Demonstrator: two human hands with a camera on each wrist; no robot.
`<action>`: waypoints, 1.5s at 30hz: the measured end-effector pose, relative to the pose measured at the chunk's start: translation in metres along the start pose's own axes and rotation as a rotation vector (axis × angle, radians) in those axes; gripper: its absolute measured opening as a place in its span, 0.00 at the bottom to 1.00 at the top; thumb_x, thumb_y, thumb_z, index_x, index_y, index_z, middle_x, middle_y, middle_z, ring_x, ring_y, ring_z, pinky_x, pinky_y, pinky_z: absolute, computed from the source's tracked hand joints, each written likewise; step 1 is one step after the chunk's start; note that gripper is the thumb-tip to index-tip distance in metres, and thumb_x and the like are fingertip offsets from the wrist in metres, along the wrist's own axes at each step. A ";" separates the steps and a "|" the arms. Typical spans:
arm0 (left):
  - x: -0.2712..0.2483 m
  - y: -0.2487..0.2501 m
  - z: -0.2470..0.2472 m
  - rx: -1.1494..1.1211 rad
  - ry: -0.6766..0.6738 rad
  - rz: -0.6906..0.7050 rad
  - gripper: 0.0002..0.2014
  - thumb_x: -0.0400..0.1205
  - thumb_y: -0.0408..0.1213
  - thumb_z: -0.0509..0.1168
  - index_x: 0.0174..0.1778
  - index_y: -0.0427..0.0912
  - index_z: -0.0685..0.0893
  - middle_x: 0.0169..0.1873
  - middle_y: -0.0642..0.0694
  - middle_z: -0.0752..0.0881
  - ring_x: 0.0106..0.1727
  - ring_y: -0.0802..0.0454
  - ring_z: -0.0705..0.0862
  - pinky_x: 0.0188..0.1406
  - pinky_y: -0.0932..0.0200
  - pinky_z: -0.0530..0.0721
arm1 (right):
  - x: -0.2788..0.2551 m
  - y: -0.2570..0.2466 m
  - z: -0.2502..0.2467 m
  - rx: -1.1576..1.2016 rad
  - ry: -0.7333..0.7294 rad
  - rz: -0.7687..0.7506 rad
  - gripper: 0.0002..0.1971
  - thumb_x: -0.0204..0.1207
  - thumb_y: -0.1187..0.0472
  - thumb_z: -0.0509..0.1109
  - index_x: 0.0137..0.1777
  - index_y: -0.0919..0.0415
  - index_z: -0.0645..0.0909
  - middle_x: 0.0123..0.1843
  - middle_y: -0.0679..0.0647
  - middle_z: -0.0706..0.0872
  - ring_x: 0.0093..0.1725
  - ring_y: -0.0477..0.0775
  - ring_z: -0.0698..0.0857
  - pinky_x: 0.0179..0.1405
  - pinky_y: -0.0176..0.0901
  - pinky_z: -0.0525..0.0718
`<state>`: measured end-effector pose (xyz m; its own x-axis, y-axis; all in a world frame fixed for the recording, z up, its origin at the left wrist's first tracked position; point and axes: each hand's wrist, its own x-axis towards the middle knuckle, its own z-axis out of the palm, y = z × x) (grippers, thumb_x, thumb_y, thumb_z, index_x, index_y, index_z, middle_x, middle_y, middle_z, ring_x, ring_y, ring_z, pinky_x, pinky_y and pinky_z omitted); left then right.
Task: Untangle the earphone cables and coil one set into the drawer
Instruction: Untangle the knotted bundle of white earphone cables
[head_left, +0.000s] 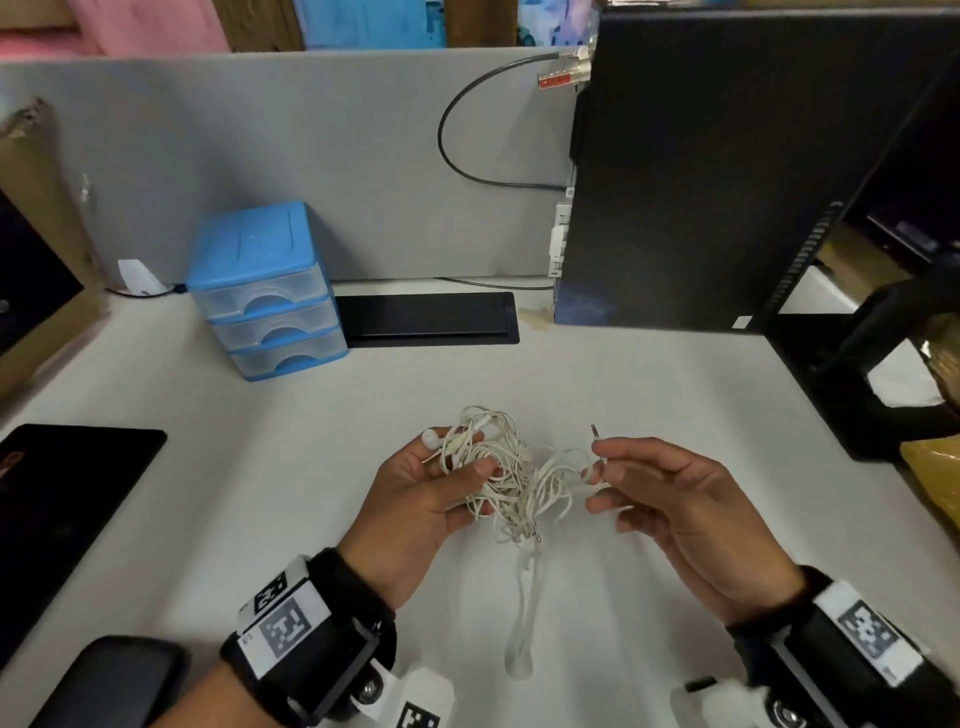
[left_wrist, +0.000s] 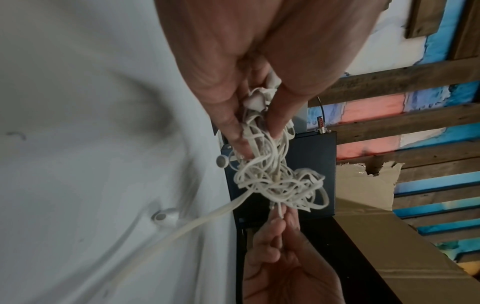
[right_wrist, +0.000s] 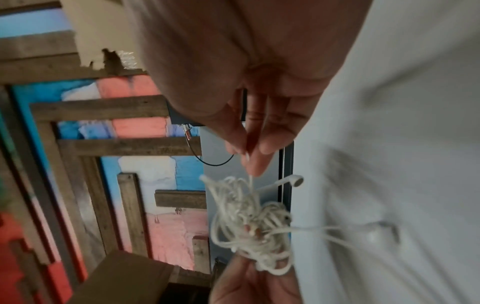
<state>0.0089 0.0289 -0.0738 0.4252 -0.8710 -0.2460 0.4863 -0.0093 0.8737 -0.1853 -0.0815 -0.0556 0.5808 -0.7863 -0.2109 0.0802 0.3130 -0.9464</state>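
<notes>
Left hand: the left hand is gripping the cable tangle with fingers and thumb curled round it, holding it above the tabletop; in the left wrist view the fingers are closing on the upper part of the bundle.
Right hand: the right hand is pinching one cable end between thumb and fingertips, just beside the tangle; the plug is sticking up out of the pinch.
Cable tangle: white earphone cables are hanging knotted between the two hands, in the middle of the tabletop and near the front edge; which cable belongs to which set cannot be told.
Earbuds: one earbud is sticking out past the left fingertips; in the left wrist view another earbud is lying on or just over the tabletop.
Loose strand: a cable loop is trailing down from the tangle toward the person, blurred.
Drawer unit: the blue drawers are standing at the back left of the tabletop, well apart from the hands, with all three clear drawers showing pushed in.
Surroundings: a black computer case is standing at the back right; a flat black cover is lying between drawers and case.
</notes>
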 end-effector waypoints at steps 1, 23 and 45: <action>0.000 0.001 0.000 -0.006 0.003 0.003 0.14 0.69 0.29 0.73 0.51 0.41 0.87 0.45 0.39 0.90 0.44 0.46 0.89 0.48 0.50 0.85 | -0.001 0.001 0.000 -0.065 0.017 -0.024 0.09 0.75 0.72 0.70 0.51 0.65 0.89 0.44 0.62 0.93 0.39 0.57 0.92 0.30 0.37 0.85; -0.001 -0.003 0.001 -0.180 -0.008 -0.193 0.12 0.79 0.24 0.60 0.56 0.35 0.81 0.41 0.38 0.85 0.41 0.44 0.84 0.42 0.52 0.89 | -0.011 0.011 0.011 -0.261 -0.095 -0.148 0.08 0.69 0.58 0.75 0.36 0.64 0.87 0.22 0.58 0.79 0.22 0.52 0.76 0.34 0.55 0.80; -0.010 -0.001 0.009 -0.142 0.015 0.050 0.21 0.67 0.21 0.70 0.57 0.31 0.84 0.52 0.31 0.88 0.51 0.41 0.87 0.52 0.55 0.87 | -0.020 0.028 0.022 -0.382 -0.075 -0.200 0.08 0.73 0.68 0.77 0.36 0.56 0.92 0.30 0.59 0.88 0.28 0.51 0.83 0.33 0.39 0.83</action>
<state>-0.0024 0.0331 -0.0683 0.4625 -0.8611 -0.2109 0.5667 0.1042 0.8173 -0.1773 -0.0451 -0.0725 0.6424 -0.7663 -0.0093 -0.1000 -0.0718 -0.9924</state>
